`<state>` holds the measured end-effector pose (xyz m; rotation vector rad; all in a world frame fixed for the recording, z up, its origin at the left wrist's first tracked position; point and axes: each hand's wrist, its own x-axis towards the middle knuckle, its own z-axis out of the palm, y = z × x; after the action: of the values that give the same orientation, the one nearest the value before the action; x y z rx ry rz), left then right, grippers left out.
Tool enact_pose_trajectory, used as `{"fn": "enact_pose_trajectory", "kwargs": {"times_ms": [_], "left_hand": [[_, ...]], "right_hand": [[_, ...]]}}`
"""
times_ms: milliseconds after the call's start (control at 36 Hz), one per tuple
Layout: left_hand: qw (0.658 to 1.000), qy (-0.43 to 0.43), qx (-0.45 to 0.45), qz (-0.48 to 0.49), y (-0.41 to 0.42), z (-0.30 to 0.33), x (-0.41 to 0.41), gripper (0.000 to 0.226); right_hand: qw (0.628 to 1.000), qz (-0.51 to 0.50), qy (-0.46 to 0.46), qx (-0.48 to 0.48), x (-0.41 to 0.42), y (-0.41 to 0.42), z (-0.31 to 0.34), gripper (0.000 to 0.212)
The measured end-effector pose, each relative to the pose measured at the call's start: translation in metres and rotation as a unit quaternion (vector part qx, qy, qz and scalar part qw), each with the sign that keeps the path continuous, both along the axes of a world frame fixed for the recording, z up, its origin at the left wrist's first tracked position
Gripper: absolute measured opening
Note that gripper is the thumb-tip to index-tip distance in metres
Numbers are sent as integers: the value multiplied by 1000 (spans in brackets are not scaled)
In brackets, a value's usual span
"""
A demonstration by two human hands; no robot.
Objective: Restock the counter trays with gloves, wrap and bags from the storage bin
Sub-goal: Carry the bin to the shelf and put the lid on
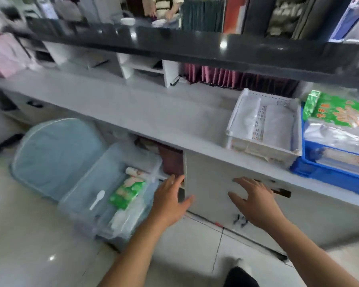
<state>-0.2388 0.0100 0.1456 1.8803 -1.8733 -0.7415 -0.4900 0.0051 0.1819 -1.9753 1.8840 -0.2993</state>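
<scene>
So I'm between grabs, I think: both hands empty, fingers spread loose. My left hand (170, 200) is nearest the storage bin (104, 195) on the floor; the green glove pack (127, 193) lies at its 9 o'clock, close. My right hand (255, 200) hovers by the cabinet door (214, 175). Next move: reach in, pinch the pack, lift it to the white tray (263, 125) at 1 o'clock.

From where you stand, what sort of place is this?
Probably the staff side of a shop or food service counter: a long white counter with a raised dark ledge, a white tray and blue tray of packaged supplies, and a clear storage bin below.
</scene>
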Motion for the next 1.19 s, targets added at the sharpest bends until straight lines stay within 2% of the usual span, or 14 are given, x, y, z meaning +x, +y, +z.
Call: {"fn": "enact_pose_trajectory", "kwargs": {"times_ms": [83, 167, 333, 389, 444, 472, 583, 722, 861, 944, 1083, 1194], "left_hand": [[995, 41, 35, 81, 35, -19, 54, 67], [974, 101, 76, 189, 62, -39, 97, 63], [891, 207, 145, 377, 90, -83, 176, 60], [864, 218, 161, 425, 94, -93, 200, 51], [838, 238, 167, 462, 95, -102, 223, 31], [824, 249, 172, 478, 94, -108, 233, 30], [756, 291, 239, 535, 76, -123, 269, 65], [684, 328, 295, 581, 49, -137, 297, 69], [633, 365, 283, 621, 23, -165, 325, 74], [597, 408, 263, 639, 10, -178, 331, 67], [548, 473, 227, 651, -6, -195, 336, 31], [487, 485, 190, 701, -6, -203, 343, 21]], "right_hand": [[999, 45, -6, 28, 52, 3, -9, 47], [994, 94, -4, 55, 98, 1, -23, 45], [976, 188, 32, 109, 178, -32, -67, 49], [966, 221, 49, 124, 206, -48, -84, 50], [953, 259, 71, 142, 233, -66, -104, 53], [944, 279, 83, 152, 246, -75, -113, 54], [911, 344, 128, 190, 291, -111, -150, 56], [862, 413, 169, 239, 325, -141, -186, 61], [828, 457, 211, 247, 348, -169, -218, 62], [811, 461, 252, 259, 352, -185, -226, 60], [790, 473, 292, 260, 353, -205, -235, 59], [790, 461, 300, 272, 351, -209, -232, 60]]}}
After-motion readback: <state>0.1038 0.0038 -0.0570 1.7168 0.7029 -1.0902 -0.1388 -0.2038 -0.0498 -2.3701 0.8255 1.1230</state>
